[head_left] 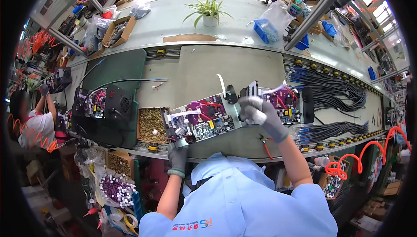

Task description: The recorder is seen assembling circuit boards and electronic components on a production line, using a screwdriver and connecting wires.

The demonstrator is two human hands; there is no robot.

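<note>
In front of me an open metal chassis (204, 122) lies slightly tilted, carrying purple circuit boards, red wires and a white ribbon cable. My left hand (177, 158), in a grey glove, grips its near left corner, the fingertips hidden beneath it. At the chassis's right end is my right hand (259, 114), also gloved; its fingers are curled and smeared by motion, so what they hold is unclear. Just beyond that hand stands a second chassis (307, 105) with similar boards and a black end panel. A black socket-like part (230, 94) sits at the first chassis's far right corner.
A box of small brass-coloured parts (152, 125) stands left of the chassis, beside a black-cased unit (104, 102) on a green mat. Black cable bundles (334, 91) lie right. Pliers (266, 147) rest at the near edge. A co-worker (37, 122) works at far left.
</note>
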